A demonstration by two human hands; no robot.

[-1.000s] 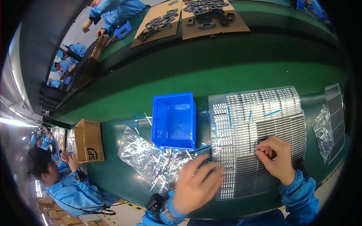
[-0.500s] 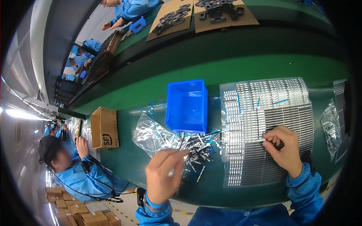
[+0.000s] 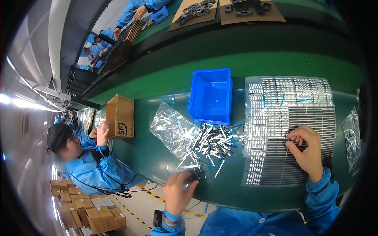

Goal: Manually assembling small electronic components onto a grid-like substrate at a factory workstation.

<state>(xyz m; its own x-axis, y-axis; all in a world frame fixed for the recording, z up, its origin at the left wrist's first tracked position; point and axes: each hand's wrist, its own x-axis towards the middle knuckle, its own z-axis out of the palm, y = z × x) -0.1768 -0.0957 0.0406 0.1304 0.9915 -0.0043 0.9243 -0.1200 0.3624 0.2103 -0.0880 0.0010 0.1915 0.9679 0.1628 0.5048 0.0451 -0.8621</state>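
Note:
My left hand (image 3: 179, 193) is at the table's near edge, its thumb and fingers curled around a small dark thing that I cannot make out. Above it lies a loose pile of small black-and-white strips (image 3: 214, 141), partly over a clear plastic bag (image 3: 167, 122). My right hand (image 3: 308, 151) rests over a large sheet of strips (image 3: 271, 126), thumb and forefinger pinched at the border between silvery strips and dark bare rows. Whatever is in that pinch is too small to tell. An open blue bin (image 3: 212, 94) stands behind the pile.
A cardboard box (image 3: 122, 116) stands left on the green table (image 3: 149, 151), with a co-worker in blue (image 3: 92, 169) beside it. Clear plastic packaging (image 3: 351, 137) lies at the right. Cardboard sheets with dark parts (image 3: 252, 15) are across the bench, near another person's hands.
My left hand has come down from above the strips to the near edge, by a dark thing. My right hand stays pinched at the sheet. The view has shifted slightly.

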